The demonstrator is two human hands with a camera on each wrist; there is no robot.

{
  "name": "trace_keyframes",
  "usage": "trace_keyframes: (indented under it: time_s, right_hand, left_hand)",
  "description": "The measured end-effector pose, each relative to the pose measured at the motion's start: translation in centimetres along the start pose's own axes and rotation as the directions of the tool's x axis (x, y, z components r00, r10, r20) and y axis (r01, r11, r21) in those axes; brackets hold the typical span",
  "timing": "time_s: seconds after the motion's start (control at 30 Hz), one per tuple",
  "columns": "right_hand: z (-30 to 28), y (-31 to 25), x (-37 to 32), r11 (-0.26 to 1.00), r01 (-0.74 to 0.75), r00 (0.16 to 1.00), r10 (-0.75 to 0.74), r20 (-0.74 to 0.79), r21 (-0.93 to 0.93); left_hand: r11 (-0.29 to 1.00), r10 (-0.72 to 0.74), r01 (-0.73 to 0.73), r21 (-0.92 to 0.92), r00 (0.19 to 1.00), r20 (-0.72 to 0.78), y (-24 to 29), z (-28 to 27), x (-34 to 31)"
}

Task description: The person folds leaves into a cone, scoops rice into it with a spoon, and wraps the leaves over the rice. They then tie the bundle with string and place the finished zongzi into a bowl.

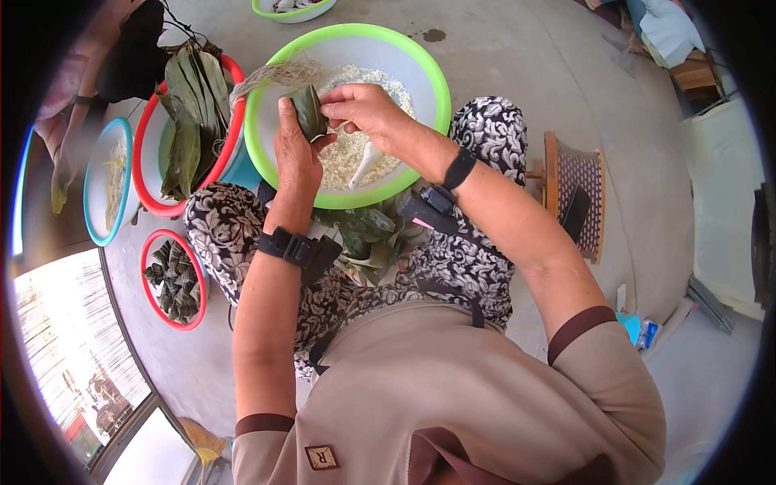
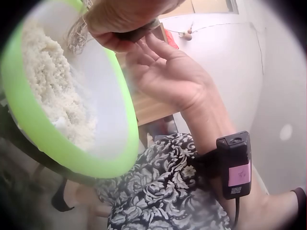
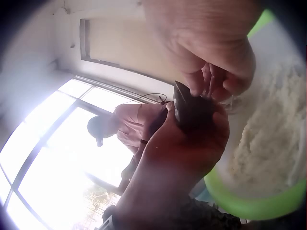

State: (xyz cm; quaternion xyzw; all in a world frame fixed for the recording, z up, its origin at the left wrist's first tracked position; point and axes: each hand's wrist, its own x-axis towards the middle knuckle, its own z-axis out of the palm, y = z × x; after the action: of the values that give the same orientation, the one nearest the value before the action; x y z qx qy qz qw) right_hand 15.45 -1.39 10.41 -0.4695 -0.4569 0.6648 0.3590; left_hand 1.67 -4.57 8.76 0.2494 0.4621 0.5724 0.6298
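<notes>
Over the rice bowl my left hand (image 1: 297, 153) grips a rice dumpling (image 1: 308, 113) wrapped in dark green leaf, with the thumb along its side. The fingertips of my right hand (image 1: 368, 111) pinch at the dumpling's right edge. In the right wrist view the dumpling (image 3: 192, 109) has a pointed leaf corner and sits in my left hand (image 3: 184, 148), under the curled fingers of my right hand (image 3: 206, 43). A bundle of pale string (image 1: 283, 74) hangs over the bowl's far left rim. A white spoon (image 1: 366, 166) lies in the rice (image 1: 346, 149).
The green-rimmed bowl (image 1: 440, 81) stands before my knees. To its left are a red-rimmed basin (image 1: 139, 174) with long leaves (image 1: 194, 113), a blue-rimmed basin (image 1: 87, 194) and a red basket of wrapped dumplings (image 1: 174, 279). Loose leaves (image 1: 368, 238) lie between my legs. Another person (image 3: 136, 122) is nearby.
</notes>
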Motion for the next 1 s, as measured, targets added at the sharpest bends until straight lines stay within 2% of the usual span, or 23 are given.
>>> trace_keyframes:
  time_s: [0.13,0.43,0.67,0.73,0.87,0.93,1.0]
  right_hand:
    - [-0.3,0.4,0.6,0.988,-0.064,0.998,0.060,0.035,0.138]
    - [-0.6,0.1,0.6,0.972,-0.112,0.991,0.096,0.088,0.205]
    - [-0.7,0.0,0.4,0.976,-0.122,0.988,0.103,0.111,0.180]
    - [-0.7,-0.5,0.1,0.959,-0.121,0.984,0.081,0.161,0.255]
    - [-0.3,-0.8,-0.2,0.980,-0.060,0.984,0.026,0.175,0.190]
    - [-0.2,-0.6,-0.2,0.997,-0.022,0.991,0.011,0.135,0.076]
    - [-0.2,-0.5,-0.3,0.997,-0.021,0.991,0.011,0.134,0.073]
  left_hand:
    - [0.999,0.046,-0.046,0.000,0.998,-0.043,0.0,0.2,0.1]
    - [0.991,0.131,-0.129,0.025,0.990,-0.056,-0.3,0.1,0.4]
    - [0.971,0.228,-0.222,0.083,0.972,-0.058,-0.1,0.3,0.6]
    - [0.972,0.228,-0.224,0.074,0.973,-0.045,-0.3,0.0,1.0]
    - [0.972,0.222,-0.218,0.093,0.974,-0.037,-0.3,0.1,0.9]
    - [0.973,0.215,-0.211,0.091,0.976,-0.032,-0.6,-0.2,1.0]
    - [0.976,0.202,-0.197,0.091,0.978,-0.048,-0.9,-0.3,1.2]
